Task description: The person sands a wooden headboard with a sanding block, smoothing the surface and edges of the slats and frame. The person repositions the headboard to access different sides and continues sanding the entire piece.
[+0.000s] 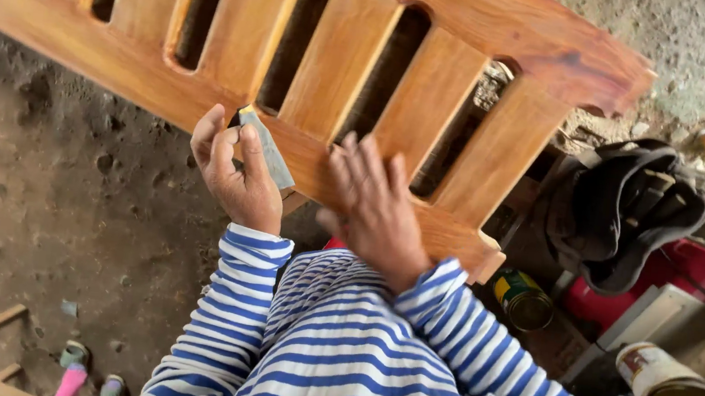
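The slatted wooden panel (pixel 331 73) leans across the upper view over the dirt floor (pixel 47 192) — orange-brown, glossy, with dark slots between flat upright slats. It looks heavy and stiff, its finish probably slick, so the bottom rail or an end is likely the surest hold. The right hand (pixel 374 205) lies flat on the lower rail, fingers spread and blurred. The left hand (pixel 233 172) pinches a folded grey sheet of sandpaper (pixel 266 150) against the same rail — thin, light and bendable, best gripped by its fold. A dark bag (pixel 622 209) and two tins (pixel 599 346) sit to the right.
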